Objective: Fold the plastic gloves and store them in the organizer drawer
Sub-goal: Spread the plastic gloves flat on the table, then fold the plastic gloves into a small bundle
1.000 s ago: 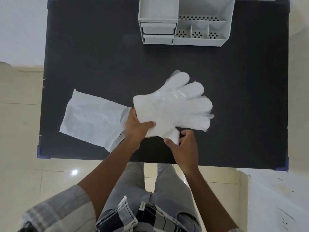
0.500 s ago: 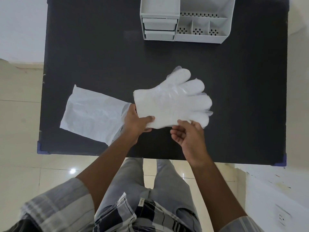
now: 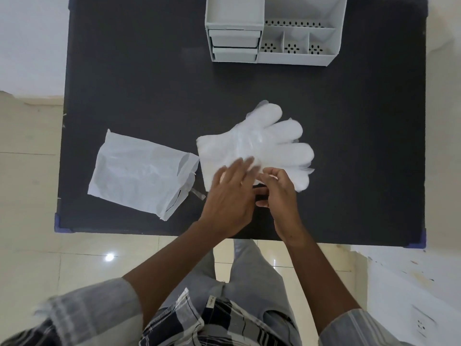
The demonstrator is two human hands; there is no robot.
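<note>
Plastic gloves (image 3: 259,146): a translucent white stack lying flat on the black table (image 3: 149,83), a little right of centre, cuff toward the left, glove fingers spread toward the right and far side.
Left hand (image 3: 230,196): over the near cuff part of the stack, fingers (image 3: 245,166) stretched out and loosely spread, motion-blurred; the tips overlap the plastic, but whether they press on it or hover cannot be told. It grips nothing.
Right hand (image 3: 280,193): just beside the left hand, at the near edge of the stack, fingers curled inward; whether they pinch any plastic cannot be told.
Plastic bag (image 3: 139,173): white, crumpled, lying flat left of the gloves, its open torn end just beside the cuff.
Organizer (image 3: 274,28): white, at the far edge of the table, well apart from the gloves.
Drawers (image 3: 234,47): two stacked on the organizer's left side, both pushed in.
Compartments (image 3: 290,47): three small open ones on the right side with perforated floors.
</note>
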